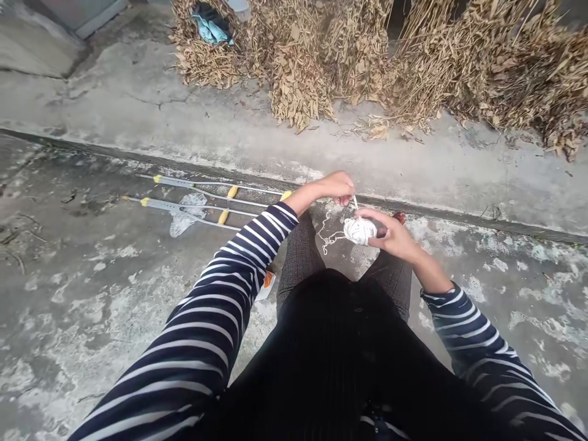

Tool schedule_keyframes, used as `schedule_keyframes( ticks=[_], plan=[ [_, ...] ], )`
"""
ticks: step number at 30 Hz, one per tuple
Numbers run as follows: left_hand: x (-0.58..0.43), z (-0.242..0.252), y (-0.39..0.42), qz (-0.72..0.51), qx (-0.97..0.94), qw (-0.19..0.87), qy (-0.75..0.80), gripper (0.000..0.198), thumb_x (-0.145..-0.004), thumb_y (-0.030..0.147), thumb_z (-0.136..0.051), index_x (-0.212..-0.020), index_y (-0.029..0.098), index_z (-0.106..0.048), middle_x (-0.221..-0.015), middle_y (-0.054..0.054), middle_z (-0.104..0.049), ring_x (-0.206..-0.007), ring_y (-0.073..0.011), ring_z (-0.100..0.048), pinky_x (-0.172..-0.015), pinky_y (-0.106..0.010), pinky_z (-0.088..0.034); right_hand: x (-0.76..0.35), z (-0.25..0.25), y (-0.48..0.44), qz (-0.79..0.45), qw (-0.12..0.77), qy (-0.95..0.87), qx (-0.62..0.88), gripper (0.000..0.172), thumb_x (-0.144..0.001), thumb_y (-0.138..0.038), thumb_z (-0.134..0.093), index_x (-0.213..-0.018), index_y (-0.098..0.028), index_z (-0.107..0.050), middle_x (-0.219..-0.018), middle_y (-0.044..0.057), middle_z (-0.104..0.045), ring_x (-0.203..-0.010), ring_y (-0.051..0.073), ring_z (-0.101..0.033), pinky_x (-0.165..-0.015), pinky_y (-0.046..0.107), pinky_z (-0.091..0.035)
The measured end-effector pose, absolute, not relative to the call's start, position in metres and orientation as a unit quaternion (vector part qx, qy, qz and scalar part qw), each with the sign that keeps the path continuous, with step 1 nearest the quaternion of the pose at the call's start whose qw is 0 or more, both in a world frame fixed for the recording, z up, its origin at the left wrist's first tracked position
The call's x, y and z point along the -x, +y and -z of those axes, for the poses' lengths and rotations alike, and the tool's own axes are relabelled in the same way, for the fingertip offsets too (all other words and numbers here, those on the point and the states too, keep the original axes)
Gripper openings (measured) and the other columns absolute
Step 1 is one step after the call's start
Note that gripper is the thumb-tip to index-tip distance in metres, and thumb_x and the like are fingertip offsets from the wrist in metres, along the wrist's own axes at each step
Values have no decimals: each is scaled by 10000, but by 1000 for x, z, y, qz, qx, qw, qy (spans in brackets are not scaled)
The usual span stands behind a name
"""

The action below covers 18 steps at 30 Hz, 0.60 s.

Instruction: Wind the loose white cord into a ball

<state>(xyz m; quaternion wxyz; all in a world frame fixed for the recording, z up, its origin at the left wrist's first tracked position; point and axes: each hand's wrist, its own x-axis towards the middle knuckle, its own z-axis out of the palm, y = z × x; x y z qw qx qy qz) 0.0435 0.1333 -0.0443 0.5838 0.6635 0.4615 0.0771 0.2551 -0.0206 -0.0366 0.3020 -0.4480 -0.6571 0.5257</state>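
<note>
A ball of white cord (359,231) sits in my right hand (392,236), whose fingers curve round its right side and top. From the ball a short stretch of cord runs up to my left hand (338,187), where closed fingers pinch it. More loose cord (327,236) dangles in wavy strands to the left of the ball, between my knees. The far side of the ball and part of my left fingertips are hidden.
Two crutches (206,202) with yellow grips lie on the concrete to the left, with a clear plastic bag (187,214) by them. An orange and white packet (267,285) is near my left leg. Beyond a raised ledge (257,138) lie dried plant bundles (321,58).
</note>
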Motion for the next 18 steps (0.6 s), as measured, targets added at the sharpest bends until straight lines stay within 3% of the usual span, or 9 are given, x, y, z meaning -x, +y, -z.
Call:
schedule_keyframes(
  ticks=[2, 5, 9, 12, 15, 18],
  plan=[
    [-46, 52, 135, -37, -662, 577, 477, 136, -648, 125, -712, -514, 141, -692, -574, -100, -665, -543, -203, -650, -642, -343, -544, -255, 37, -22, -545, 308, -642, 443, 504, -711, -165, -747, -1207, -250, -776, -1419, 67, -670, -1282, 295, -650, -831, 326, -581],
    [-45, 67, 137, 3, -660, 589, 467, 110, -661, 152, -702, -555, 128, -716, -624, -127, -687, -612, -228, -677, -672, -365, -561, -258, 32, -22, -579, 342, -592, 445, 465, -672, -204, -859, -1131, -255, -808, -1318, 60, -724, -1165, 265, -695, -920, 377, -580],
    [-41, 98, 131, -63, -635, 625, 450, 84, -709, 168, -710, -669, 120, -765, -734, -128, -725, -708, -214, -689, -710, -339, -576, -264, 12, -20, -586, 401, -552, 437, 478, -565, -222, -977, -1019, -279, -839, -1275, 54, -745, -1261, 288, -656, -1096, 450, -520],
    [-37, 124, 118, -127, -628, 586, 495, 82, -746, 186, -726, -706, 131, -772, -719, -66, -719, -724, -184, -673, -736, -304, -571, -269, -6, -16, -560, 449, -542, 437, 493, -511, -226, -1008, -973, -294, -848, -1304, 48, -724, -1318, 302, -614, -1156, 478, -483],
    [-32, 148, 104, -164, -612, 589, 502, 79, -787, 192, -735, -768, 131, -781, -749, -39, -732, -741, -163, -680, -773, -304, -578, -278, -15, -9, -547, 488, -531, 425, 509, -510, -243, -996, -986, -305, -829, -1312, 38, -720, -1332, 313, -607, -1139, 508, -508],
    [-23, 167, 93, -158, -552, 662, 482, 139, -817, 251, -786, -776, 121, -762, -822, -85, -762, -767, -178, -709, -780, -342, -601, -289, -20, -3, -559, 506, -501, 425, 524, -577, -251, -918, -1077, -321, -778, -1296, 32, -731, -1271, 337, -649, -993, 551, -602]
  ],
)
